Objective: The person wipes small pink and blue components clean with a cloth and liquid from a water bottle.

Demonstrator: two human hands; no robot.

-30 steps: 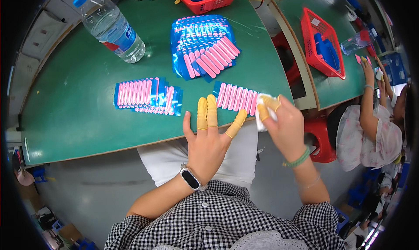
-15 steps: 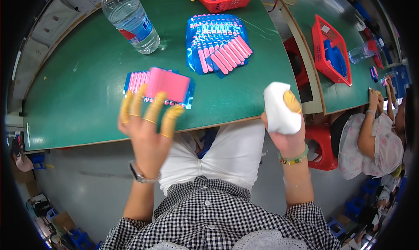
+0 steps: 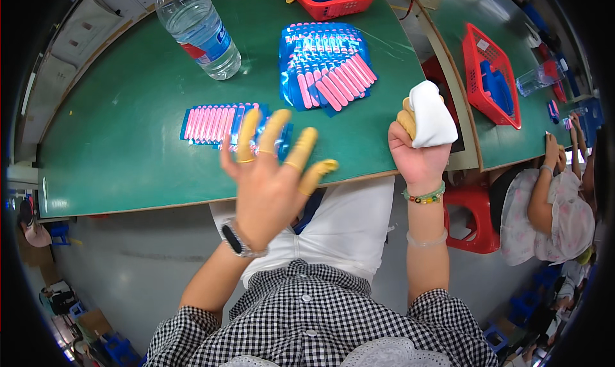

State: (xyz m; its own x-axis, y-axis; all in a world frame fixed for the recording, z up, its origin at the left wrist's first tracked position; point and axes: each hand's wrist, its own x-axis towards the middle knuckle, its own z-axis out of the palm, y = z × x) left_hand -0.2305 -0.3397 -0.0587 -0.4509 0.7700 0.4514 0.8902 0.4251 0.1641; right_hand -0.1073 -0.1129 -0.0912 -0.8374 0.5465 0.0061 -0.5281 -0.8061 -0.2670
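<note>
My left hand (image 3: 272,191), with yellow finger cots on several fingers, is spread over the near part of the table. Its fingertips cover part of a blue sheet with a row of pink strips (image 3: 210,123); I cannot tell whether they touch it. At the right, my right hand (image 3: 418,162) is raised by the table's edge, its fingers closed round a folded white cloth (image 3: 434,118). Beyond both hands lies a fanned stack of similar blue sheets with pink strips (image 3: 327,66).
A large water bottle (image 3: 204,37) stands at the back left of the green table (image 3: 115,143). A red basket (image 3: 333,8) holding blue things is at the far edge. On the neighbouring table are another red basket (image 3: 490,79) and a clear bottle (image 3: 537,79); a person sits there.
My left hand has moved right, and the pink piece that lay on the near sheet is no longer visible. My right hand has risen and turned with the white cloth.
</note>
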